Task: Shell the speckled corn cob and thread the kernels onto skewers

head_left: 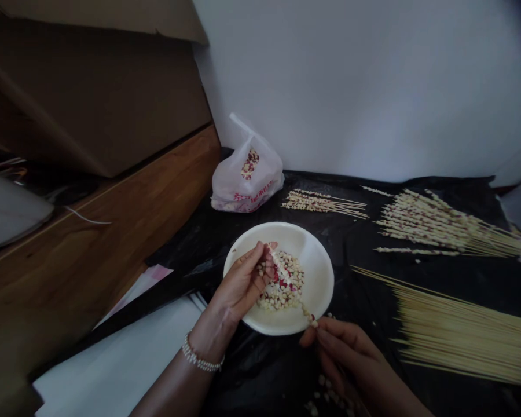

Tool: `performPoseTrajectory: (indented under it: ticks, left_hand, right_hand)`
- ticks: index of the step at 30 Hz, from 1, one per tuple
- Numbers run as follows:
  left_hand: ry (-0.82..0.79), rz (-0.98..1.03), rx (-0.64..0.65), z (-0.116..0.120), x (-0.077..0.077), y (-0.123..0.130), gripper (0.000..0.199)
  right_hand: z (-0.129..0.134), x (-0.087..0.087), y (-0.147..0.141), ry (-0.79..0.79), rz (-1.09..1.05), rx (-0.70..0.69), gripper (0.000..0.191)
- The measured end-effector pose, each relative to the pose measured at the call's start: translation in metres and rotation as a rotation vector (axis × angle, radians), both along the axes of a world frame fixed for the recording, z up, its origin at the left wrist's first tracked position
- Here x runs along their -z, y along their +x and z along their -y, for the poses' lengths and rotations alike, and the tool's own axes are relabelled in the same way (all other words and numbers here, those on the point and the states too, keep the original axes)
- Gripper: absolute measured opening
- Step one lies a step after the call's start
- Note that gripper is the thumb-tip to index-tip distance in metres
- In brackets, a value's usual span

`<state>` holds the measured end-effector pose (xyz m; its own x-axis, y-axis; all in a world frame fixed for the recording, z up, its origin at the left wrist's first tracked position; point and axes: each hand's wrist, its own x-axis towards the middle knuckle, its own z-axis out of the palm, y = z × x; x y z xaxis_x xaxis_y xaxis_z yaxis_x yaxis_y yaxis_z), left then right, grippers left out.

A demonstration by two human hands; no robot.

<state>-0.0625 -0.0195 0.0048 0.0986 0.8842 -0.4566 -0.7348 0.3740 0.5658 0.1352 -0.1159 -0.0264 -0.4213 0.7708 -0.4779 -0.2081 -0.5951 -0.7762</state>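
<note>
A thin skewer threaded with pale and dark-red kernels (281,266) slants across a white bowl (323,278). My right hand (351,350) pinches its near end by the bowl's front rim, fingers closed. Over the left side of the bowl is my left hand (245,281), its thumb and curled fingers closed about the skewer's far tip. Exactly how those fingertips meet the tip is hard to see in the dim light. Loose kernels (278,301), pale with some deep red, lie in the bowl beneath.
A knotted plastic bag (247,179) of kernels stands behind the bowl. Filled skewers lie in a small bunch (308,201) and a larger pile (425,220); bare sticks (469,330) lie at right. Black plastic sheeting (347,231) covers the surface. A cardboard box (91,87) stands left.
</note>
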Motion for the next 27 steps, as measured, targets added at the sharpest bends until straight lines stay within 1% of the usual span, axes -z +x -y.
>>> performPoseTrajectory:
  ticks: [1,4,6,8,12,16,21,23,27]
  left_hand:
    - [-0.030,0.019,-0.023,-0.0011,-0.0001,-0.0007,0.012]
    - [-0.061,0.014,-0.064,-0.0032,0.0002,-0.0023,0.039]
    - [-0.055,-0.020,-0.058,-0.0032,0.0003,-0.0021,0.046]
    - [-0.051,-0.048,-0.052,-0.0026,0.0000,-0.0011,0.043]
    - [-0.028,-0.083,-0.073,-0.0014,-0.0011,0.0006,0.028]
    - [-0.042,-0.071,-0.093,-0.0020,-0.0013,0.0013,0.022]
    - [-0.104,-0.008,-0.199,-0.0036,-0.0021,0.0011,0.019]
    - [-0.114,0.008,-0.195,-0.0038,-0.0022,-0.0001,0.018]
    - [-0.065,0.053,-0.149,-0.0047,-0.0011,-0.0029,0.017]
  right_hand:
    - [-0.0006,-0.0016,-0.0007,0.002,0.000,0.009,0.042]
    - [-0.0023,-0.0045,-0.0024,0.013,-0.010,0.014,0.044]
    - [-0.0027,-0.0046,-0.0027,0.013,-0.013,0.014,0.045]
    - [-0.0026,-0.0036,-0.0024,0.013,-0.016,0.007,0.046]
    - [-0.0015,-0.0010,-0.0014,0.005,-0.026,-0.004,0.047]
    - [-0.0013,0.0000,-0.0010,0.015,-0.020,-0.016,0.044]
    - [-0.0008,0.0030,0.0007,0.030,-0.015,-0.020,0.041]
    - [0.0000,0.0042,0.0016,0.036,-0.004,-0.045,0.040]
    - [0.0011,0.0029,0.0021,0.059,0.030,-0.088,0.044]
